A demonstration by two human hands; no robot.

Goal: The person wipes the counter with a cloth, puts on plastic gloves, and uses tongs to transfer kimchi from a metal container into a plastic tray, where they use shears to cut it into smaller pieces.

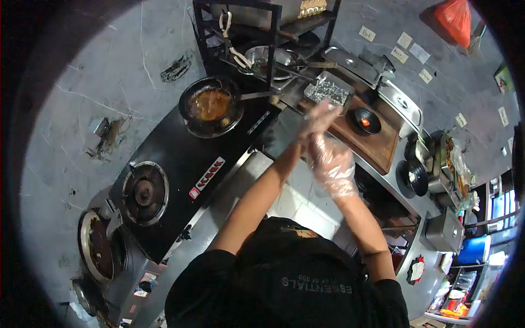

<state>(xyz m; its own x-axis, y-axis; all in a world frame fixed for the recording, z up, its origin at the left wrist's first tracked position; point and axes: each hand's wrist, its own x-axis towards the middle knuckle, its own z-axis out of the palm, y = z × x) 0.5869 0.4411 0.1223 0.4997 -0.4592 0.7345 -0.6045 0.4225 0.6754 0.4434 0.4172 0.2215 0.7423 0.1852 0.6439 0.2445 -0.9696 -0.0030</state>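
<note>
Black shirt [306, 268] fills the near side, with both arms stretched forward over the gap between the stove [180, 158] on the left and the tabletop [389, 176] on the right. A clear plastic glove [343, 185] covers the right hand [329, 156] down to the wrist, presumably to keep skin off the food. The left hand [319, 118] meets it at the near edge of the metal tray [334, 83], apparently to work the plastic into place; blur hides its grip, so whether its fingers pinch or lie spread cannot be told, nor can the right grip be made out under the crinkled film. The tray, scattered with dark and pale bits, sits just beyond, probably for easy reach. A black bowl [372, 125] with something orange inside rests on the wooden board [377, 146]. On the stove's far end, a pan [190, 92] holds brown liquid, its handle [257, 95] pointing right, likely for quick grabbing.
</note>
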